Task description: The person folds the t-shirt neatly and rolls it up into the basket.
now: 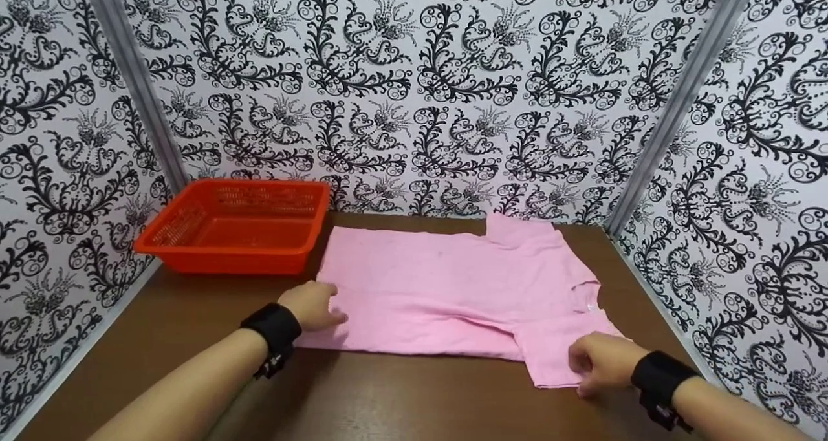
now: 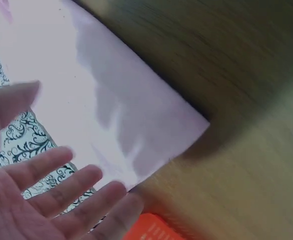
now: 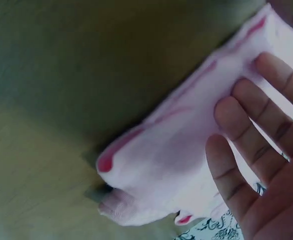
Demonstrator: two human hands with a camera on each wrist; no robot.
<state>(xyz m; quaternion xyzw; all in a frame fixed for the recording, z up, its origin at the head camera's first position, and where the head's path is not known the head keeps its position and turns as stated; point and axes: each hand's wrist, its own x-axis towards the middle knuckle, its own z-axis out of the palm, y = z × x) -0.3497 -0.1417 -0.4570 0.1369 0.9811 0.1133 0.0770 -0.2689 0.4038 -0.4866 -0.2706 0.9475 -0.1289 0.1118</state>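
Observation:
A pink short-sleeved shirt [image 1: 414,266] lies spread on the brown table, collar to the right and hem to the left, with a wrinkle across its near half. Over the hem end is my left hand [image 1: 312,306]; the left wrist view shows its fingers apart and nearly straight beside the cloth [image 2: 136,100], pinching nothing. My right hand [image 1: 605,361] hovers at the near sleeve by the collar. In the right wrist view its fingers extend over the fabric [image 3: 171,155] without gripping it; whether the fingertips touch cannot be told.
An orange-red plastic basket [image 1: 226,260] with perforated sides stands at the back left, beyond the hem. Patterned black-and-white walls [image 1: 414,105] close off the back and both sides of the brown table [image 1: 388,396].

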